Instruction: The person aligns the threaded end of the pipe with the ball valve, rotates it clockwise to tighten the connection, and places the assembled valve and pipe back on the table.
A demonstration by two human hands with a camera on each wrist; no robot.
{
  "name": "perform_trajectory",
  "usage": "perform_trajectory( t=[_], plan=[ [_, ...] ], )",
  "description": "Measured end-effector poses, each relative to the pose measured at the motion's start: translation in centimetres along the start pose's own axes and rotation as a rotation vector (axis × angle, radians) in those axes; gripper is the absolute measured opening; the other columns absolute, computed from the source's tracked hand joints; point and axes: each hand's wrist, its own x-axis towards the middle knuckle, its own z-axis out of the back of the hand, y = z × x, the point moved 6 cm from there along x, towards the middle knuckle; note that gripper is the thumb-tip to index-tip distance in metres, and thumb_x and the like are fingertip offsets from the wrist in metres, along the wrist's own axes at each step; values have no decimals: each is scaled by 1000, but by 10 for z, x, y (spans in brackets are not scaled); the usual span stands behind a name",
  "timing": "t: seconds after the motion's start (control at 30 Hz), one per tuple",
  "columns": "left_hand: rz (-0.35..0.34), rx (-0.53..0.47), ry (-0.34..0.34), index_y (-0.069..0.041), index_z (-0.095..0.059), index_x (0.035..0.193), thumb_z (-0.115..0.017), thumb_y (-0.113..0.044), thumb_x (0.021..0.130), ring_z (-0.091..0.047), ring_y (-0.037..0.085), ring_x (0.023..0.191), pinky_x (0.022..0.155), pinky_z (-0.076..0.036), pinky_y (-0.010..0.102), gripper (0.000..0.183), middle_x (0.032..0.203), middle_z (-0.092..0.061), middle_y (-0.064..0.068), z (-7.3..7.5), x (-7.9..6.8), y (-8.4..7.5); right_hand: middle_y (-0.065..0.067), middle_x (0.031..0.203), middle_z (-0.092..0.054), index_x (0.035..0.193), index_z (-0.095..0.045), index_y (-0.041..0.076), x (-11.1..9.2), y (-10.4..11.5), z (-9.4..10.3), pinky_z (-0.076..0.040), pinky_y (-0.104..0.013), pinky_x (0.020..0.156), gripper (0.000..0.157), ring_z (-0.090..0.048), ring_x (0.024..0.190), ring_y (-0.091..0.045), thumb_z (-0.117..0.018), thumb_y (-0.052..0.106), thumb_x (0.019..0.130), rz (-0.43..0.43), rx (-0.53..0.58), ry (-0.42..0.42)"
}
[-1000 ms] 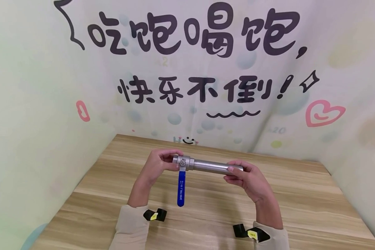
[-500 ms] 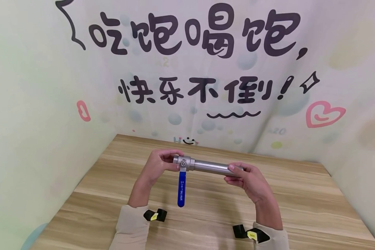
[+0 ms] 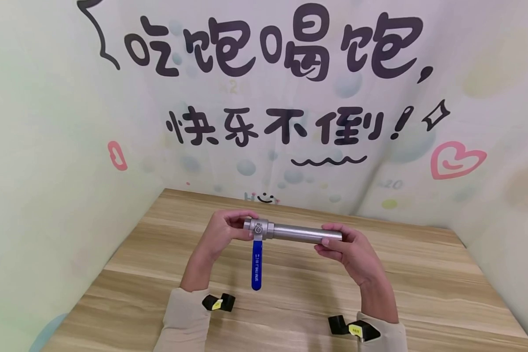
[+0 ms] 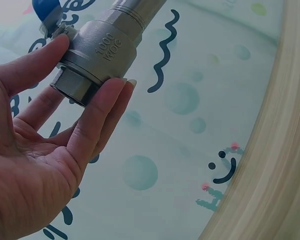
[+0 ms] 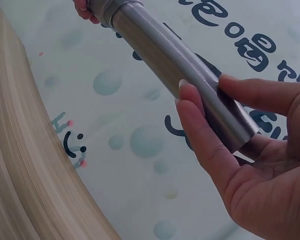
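Observation:
A steel ball valve [image 3: 258, 228] with a blue lever handle [image 3: 256, 266] is joined to a straight metal pipe [image 3: 297, 233], and both are held up over the table. My left hand [image 3: 220, 234] pinches the valve body between thumb and fingers at its hexagonal open end; raised lettering shows on the body in the left wrist view. At the pipe's far end, my right hand [image 3: 352, 252] holds the tube between thumb and fingers. The right wrist view shows the pipe [image 5: 165, 55] running away from the thumb toward the valve. The lever points toward the person.
A wood-grain table [image 3: 281, 303] lies beneath the hands. Behind it hangs a pale printed backdrop [image 3: 264, 181] with dark lettering, and similar pale walls rise at both sides. Each sleeve cuff carries a black strap mount with a yellow label.
The right fingers have shifted their grip on the pipe, and the thumb has moved lower around it, baring more of its end. The left hand and valve stay nearly still.

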Motion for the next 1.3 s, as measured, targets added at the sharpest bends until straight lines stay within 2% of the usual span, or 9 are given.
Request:
perform_trajectory(
  t=[0.27, 0.5, 0.7, 0.93, 1.1, 1.17, 1.3],
  plan=[
    [21, -18, -8, 6, -68, 109, -73, 9, 74, -65, 22, 85, 73, -59, 35, 36, 106, -66, 19, 1, -1, 0, -12, 102, -58, 114, -59, 1, 0, -1, 1, -58, -36, 81, 24, -71, 81, -21, -61, -3, 91, -9, 6, -16],
    [29, -15, -7, 6, -68, 110, -73, 8, 74, -65, 22, 87, 74, -59, 35, 36, 106, -66, 19, 2, -2, -1, -11, 103, -59, 111, -63, 7, -1, -3, 2, -58, -34, 80, 19, -71, 80, -20, -62, 2, 92, -23, 7, -29],
    [29, -11, -3, 5, -68, 110, -73, 9, 74, -64, 23, 87, 74, -59, 36, 36, 106, -66, 20, 0, -3, -2, -11, 103, -59, 111, -64, 5, -1, -3, 3, -58, -35, 80, 19, -71, 81, -21, -63, 3, 92, -33, -15, -51],
    [28, -11, -5, 5, -68, 110, -72, 9, 75, -65, 23, 87, 75, -59, 36, 36, 107, -66, 20, 0, -2, -1, -11, 99, -62, 113, -63, 5, -3, 2, -1, -58, -32, 79, 24, -70, 80, -18, -63, -1, 90, -16, -24, -39],
    [23, -6, -8, 5, -68, 111, -71, 10, 74, -65, 24, 87, 75, -59, 36, 37, 107, -66, 20, 1, -2, -1, -11, 100, -61, 112, -63, 6, -3, 2, -1, -58, -33, 79, 22, -71, 80, -19, -63, -1, 91, -11, -20, -36],
    [24, -6, -9, 4, -69, 110, -71, 9, 74, -65, 24, 87, 75, -59, 36, 37, 107, -66, 20, 1, -2, 0, -11, 102, -60, 113, -63, 5, -3, 1, 0, -58, -33, 79, 22, -71, 80, -19, -63, 1, 91, -10, -24, -41],
    [31, -13, -11, 4, -69, 110, -73, 8, 75, -65, 23, 87, 75, -59, 36, 36, 107, -66, 19, 1, -2, -1, -11, 103, -59, 118, -59, -4, -2, -1, 3, -58, -34, 78, 28, -71, 79, -19, -63, 4, 92, -7, -33, -47]
  ],
)
